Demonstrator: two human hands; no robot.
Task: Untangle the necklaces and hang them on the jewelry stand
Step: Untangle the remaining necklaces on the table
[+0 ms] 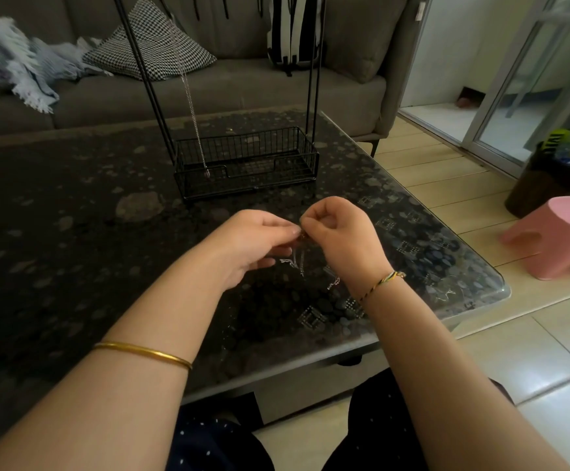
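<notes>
- The tabletop (73, 215) is dark and speckled, so the thin silver chains are hard to see against it. I judge it wise to keep the knot raised and in the light, not laid flat.
- The tangled necklaces (297, 263) hang just below and between the two hands, slightly above the tabletop. One loose end trails down beside the right wrist. Letting these strands dangle free should help the knot slacken.
- The left hand (256, 239) pinches the chains at its fingertips, with the fingers (288, 229) pressed together on the bundle.
- The right hand (341, 232) meets it from the right, its fingers (310, 217) curled and pinching the same spot. The fingertips of both hands almost touch.
- The step in hand looks like picking the knot apart. Gentle, small pulls to widen a loop should work better than tugging the ends, which would likely tighten it or snap a link.
- Farther off, in the middle of the tabletop, stands the jewelry stand (246, 161), a wire basket with tall black rods.
- One necklace (188, 96) hangs from it, its pendant low by the basket's left side. The freed chains should go well apart from it.
</notes>
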